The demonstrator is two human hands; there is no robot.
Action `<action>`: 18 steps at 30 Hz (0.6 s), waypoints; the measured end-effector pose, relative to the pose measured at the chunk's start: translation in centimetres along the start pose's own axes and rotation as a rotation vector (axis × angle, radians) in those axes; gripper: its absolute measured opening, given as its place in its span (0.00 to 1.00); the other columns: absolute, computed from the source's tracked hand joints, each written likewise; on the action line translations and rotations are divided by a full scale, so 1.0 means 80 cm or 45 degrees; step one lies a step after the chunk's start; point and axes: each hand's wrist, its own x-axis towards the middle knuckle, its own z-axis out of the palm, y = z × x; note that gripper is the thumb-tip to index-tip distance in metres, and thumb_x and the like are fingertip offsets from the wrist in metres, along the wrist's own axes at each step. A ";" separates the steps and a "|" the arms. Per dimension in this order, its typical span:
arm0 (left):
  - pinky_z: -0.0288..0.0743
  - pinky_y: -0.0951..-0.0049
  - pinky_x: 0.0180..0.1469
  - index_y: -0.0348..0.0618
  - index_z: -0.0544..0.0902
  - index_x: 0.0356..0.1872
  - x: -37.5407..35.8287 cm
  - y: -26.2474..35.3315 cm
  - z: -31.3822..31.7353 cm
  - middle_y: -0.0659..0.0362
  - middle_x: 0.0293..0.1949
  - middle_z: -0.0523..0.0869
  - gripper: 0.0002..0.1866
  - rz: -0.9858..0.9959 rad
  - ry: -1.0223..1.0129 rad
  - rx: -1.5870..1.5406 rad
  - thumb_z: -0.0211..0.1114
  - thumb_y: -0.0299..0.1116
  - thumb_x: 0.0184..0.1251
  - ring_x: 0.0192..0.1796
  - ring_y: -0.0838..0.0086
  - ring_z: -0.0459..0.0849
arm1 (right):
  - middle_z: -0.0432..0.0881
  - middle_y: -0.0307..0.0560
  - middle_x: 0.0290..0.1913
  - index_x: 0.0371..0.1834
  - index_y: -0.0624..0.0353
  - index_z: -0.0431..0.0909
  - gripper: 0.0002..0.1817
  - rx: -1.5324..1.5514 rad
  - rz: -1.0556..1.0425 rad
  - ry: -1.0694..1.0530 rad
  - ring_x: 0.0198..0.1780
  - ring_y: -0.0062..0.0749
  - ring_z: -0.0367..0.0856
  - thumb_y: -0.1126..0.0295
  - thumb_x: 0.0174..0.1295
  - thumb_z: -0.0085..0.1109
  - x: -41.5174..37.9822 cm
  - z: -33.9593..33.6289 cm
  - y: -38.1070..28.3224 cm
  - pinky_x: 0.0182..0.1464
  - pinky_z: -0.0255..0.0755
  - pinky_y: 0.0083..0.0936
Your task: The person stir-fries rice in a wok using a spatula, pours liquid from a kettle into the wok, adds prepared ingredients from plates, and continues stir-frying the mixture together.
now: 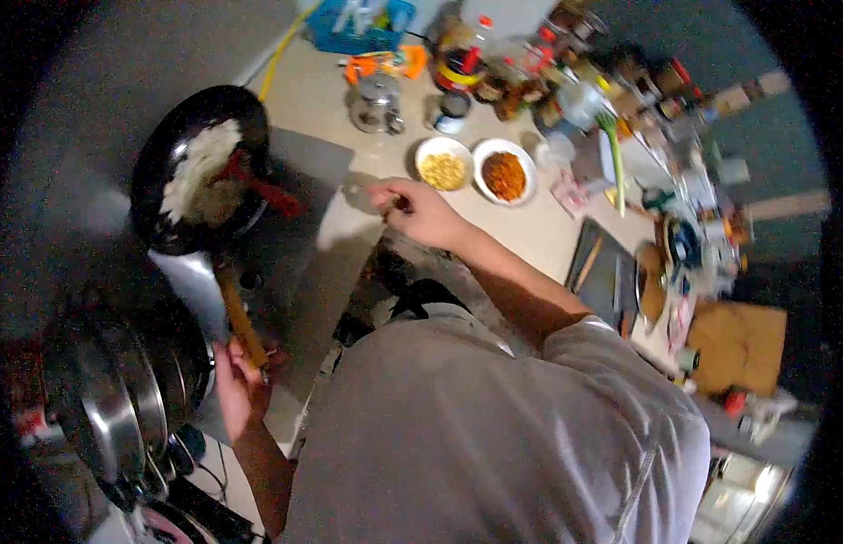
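Note:
My left hand [243, 379] is wrapped round the wooden handle [239, 317] of a black wok [149, 186], which is tilted at the upper left. White food [204, 163] lies in the wok, with a red utensil [267, 189] resting over its rim. My right hand [410, 211] is curled above the counter edge, right of the wok; what its fingers hold, if anything, I cannot make out. Just beyond it stand a bowl of yellow pieces [442, 170] and a bowl of reddish-brown food [505, 177].
Stacked metal steamer pots [113, 399] stand at the lower left. On the counter are a glass pot [377, 104], a blue basket [358, 25], and several bottles and jars. Farther right lie a dark board [605, 272] and a cardboard piece [737, 347].

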 end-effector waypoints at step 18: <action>0.72 0.72 0.22 0.48 0.80 0.46 0.032 -0.174 0.099 0.61 0.30 0.84 0.11 -0.539 0.252 -0.162 0.58 0.42 0.75 0.29 0.71 0.82 | 0.80 0.50 0.28 0.40 0.66 0.73 0.15 1.415 1.214 0.919 0.22 0.31 0.75 0.64 0.74 0.45 -0.143 -0.180 0.378 0.22 0.69 0.25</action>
